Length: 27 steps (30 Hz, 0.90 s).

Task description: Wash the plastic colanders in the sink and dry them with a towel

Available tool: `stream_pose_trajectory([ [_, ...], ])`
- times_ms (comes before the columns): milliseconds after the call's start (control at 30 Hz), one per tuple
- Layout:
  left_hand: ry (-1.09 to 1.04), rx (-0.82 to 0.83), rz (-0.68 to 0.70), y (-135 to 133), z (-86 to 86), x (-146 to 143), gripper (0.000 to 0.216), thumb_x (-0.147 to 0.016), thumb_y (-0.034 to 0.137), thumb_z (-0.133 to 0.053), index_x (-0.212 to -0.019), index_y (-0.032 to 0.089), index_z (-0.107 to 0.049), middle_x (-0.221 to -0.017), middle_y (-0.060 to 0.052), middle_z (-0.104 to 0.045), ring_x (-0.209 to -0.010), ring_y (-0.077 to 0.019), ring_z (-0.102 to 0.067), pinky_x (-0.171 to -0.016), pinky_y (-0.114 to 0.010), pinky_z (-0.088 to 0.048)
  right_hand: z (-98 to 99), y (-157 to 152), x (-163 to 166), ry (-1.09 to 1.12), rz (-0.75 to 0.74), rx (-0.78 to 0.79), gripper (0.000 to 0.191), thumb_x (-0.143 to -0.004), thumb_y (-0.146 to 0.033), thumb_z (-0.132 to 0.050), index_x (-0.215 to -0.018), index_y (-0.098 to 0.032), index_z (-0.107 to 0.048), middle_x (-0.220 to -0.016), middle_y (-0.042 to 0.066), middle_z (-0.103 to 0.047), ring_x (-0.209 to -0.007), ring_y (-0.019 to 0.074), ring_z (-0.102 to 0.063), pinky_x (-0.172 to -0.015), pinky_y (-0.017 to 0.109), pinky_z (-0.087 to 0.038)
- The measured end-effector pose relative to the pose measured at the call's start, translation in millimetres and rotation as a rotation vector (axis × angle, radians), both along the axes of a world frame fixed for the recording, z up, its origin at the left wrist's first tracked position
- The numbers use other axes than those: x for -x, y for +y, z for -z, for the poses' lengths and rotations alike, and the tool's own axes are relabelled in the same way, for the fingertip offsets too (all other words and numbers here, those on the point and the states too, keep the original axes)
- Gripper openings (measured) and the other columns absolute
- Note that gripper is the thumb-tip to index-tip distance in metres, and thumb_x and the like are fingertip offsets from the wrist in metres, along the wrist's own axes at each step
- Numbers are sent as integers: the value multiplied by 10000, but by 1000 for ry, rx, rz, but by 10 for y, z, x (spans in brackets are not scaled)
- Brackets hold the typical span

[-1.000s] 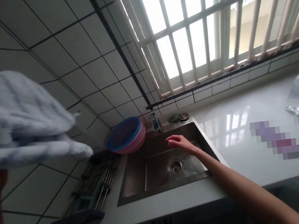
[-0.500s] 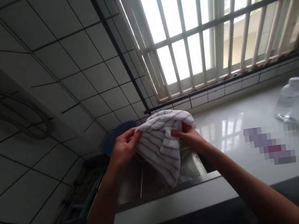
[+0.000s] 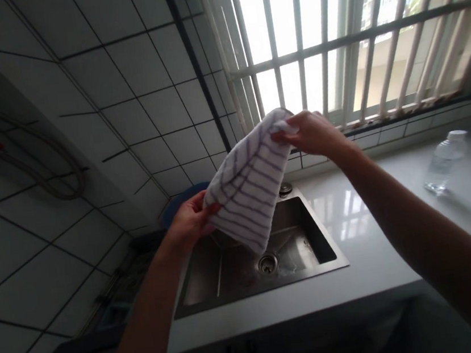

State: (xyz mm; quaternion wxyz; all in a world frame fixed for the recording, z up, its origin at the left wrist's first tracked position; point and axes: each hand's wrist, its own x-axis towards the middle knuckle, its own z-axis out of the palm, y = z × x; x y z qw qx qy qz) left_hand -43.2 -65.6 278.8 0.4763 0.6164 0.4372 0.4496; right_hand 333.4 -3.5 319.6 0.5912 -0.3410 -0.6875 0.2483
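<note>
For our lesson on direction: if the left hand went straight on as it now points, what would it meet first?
Probably the striped towel, whose edge the left hand pinches; it spreads ahead of that hand, though depth beyond is hard to judge.

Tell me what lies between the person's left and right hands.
In the head view, a white striped cloth spans the stretch between the left hand and the right hand, pinched in both.

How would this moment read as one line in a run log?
left hand: holds towel | right hand: holds towel | towel: over sink | bottle: upright, counter
</note>
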Motion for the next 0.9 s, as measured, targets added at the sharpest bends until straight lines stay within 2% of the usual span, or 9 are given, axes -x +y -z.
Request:
stream_pose_trajectory([
  [67, -35, -136, -89, 82, -94, 114, 613, -652, 474, -1005, -1116, 182, -730, -1058, -68, -792, -951, -255, -754, -839, -380, -648, -139, 144, -223, 4, 36, 79, 333, -812, -449, -901, -864, -159, -747, -922, 39, -709, -967, 182, -711, -757, 318, -622],
  [133, -86, -238, -128, 161, -207, 223, 626, -694, 416, -994, -1205, 200, -705, -1109, -57, -788, -981, -232, -733, -900, -386, -636, -216, 195, -393, 45, 43, 152, 292, -850, -399, -867, -866, -138, -737, -1008, 61, -720, -1023, 184, -715, -809, 348, -624],
  [233, -121, -298, -114, 236, -381, 298, 772, -778, 278, -943, -1458, 251, -579, -1122, -33, -777, -978, -207, -718, -927, -392, -618, -197, 50, -454, 112, -125, 233, 255, -904, -357, -779, -1000, -123, -745, -1147, 88, -716, -1078, 186, -716, -873, 403, -628],
  [367, -148, -350, -17, 274, -580, 212, 964, -869, 170, -834, -1663, 340, -313, -1051, 10, -752, -955, -190, -720, -935, -400, -594, 108, -311, -239, 261, -451, 278, 412, -861, -418, -796, -1171, -159, -719, -1214, 96, -727, -1108, 219, -725, -889, 383, -640],
  [433, -232, -390, 26, 308, -665, 143, 965, -884, 127, -778, -1668, 392, -281, -1057, 28, -734, -966, -161, -713, -956, -375, -581, 311, -428, -102, 387, -462, 281, 489, -862, -557, -759, -1161, -173, -713, -1154, 93, -756, -1085, 248, -737, -839, 376, -647],
  [533, -298, -426, 23, 378, -747, 53, 880, -883, 93, -729, -1623, 399, -364, -1071, 37, -718, -987, -134, -701, -1004, -353, -560, 510, -479, 68, 466, -378, 316, 524, -831, -648, -750, -1081, -189, -719, -973, 89, -782, -1040, 313, -757, -817, 432, -662],
  [700, -139, -457, -49, 342, -651, -152, 599, -969, 190, -690, -1532, 289, -510, -1161, -46, -724, -1080, -205, -712, -1026, -425, -571, 383, -426, 271, 499, -389, 275, 447, -835, -574, -779, -1105, -223, -720, -936, 63, -773, -1037, 325, -756, -868, 475, -663],
  [833, -167, -519, -50, 185, -497, -312, 761, -905, 204, -768, -1574, 385, -453, -1375, -70, -661, -1168, -220, -704, -989, -411, -616, 120, -410, 343, 429, -439, 197, 432, -875, -482, -776, -1223, -245, -681, -1040, 36, -742, -1030, 268, -740, -859, 436, -664],
  [900, -113, -590, -88, 148, -485, -325, 799, -822, 190, -843, -1525, 390, -522, -1425, -55, -639, -1243, -231, -675, -997, -384, -620, 5, -406, 311, 359, -426, 175, 437, -868, -400, -799, -1257, -249, -669, -1084, 31, -716, -1019, 231, -726, -859, 410, -662],
])
